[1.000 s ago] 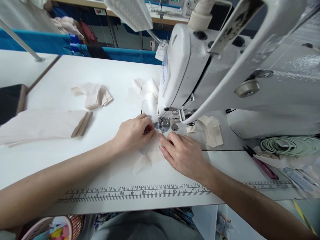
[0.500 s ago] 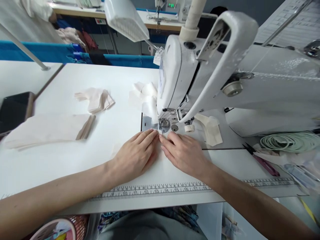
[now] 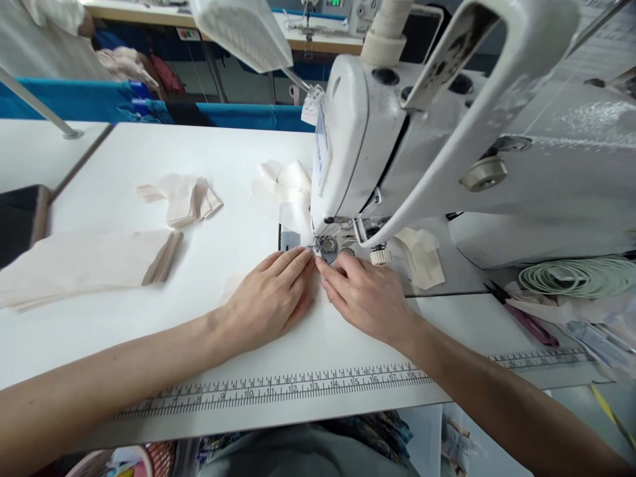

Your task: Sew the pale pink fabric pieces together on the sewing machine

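Note:
At the sewing machine [image 3: 342, 152], both hands rest on the white table, fingertips together just in front of the presser foot [image 3: 318, 246]. My left hand [image 3: 275, 291] lies low with its fingers close together, pressing a pale fabric piece; its thumb is mostly hidden. Curled fingers of my right hand [image 3: 365, 295] pinch the same fabric, index fingertip beside the foot. Most of that piece is covered by the hands or blends into the tabletop. Behind the needle area lies crumpled cream fabric [image 3: 288, 182].
Left on the table are a stack of pale fabric pieces [image 3: 94, 265], a smaller stack [image 3: 186, 199] and a dark phone-like object [image 3: 22, 215]. Right are a cream scrap [image 3: 422, 258], thread snips [image 3: 529, 321] and a green cord coil [image 3: 576, 281]. A ruler strip [image 3: 293, 387] runs along the front edge.
The camera view has shifted slightly, so the machine looks larger and nearer. Both hands stay at the presser foot, fingertips a little closer to it.

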The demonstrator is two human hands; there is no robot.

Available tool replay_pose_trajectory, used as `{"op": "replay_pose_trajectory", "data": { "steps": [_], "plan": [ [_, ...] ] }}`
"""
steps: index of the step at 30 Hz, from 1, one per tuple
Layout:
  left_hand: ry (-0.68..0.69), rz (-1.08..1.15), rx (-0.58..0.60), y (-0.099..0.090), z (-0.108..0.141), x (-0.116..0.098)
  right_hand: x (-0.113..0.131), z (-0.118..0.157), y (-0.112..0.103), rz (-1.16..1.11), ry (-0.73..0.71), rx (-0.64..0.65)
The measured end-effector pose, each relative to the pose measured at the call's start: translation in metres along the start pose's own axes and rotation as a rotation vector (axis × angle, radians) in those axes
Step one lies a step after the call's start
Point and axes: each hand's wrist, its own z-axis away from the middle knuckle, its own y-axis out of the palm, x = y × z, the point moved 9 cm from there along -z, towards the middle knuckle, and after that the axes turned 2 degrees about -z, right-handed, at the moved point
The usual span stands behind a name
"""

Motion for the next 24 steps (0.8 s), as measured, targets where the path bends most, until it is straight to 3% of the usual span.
{"op": "replay_pose_trajectory", "data": {
  "steps": [24],
  "plan": [
    [0.003,0.044,0.029,0.003,-0.0031,0.0033,-0.0021,0.0023,-0.0009,-0.009,0.011,-0.001]
  ]
}}
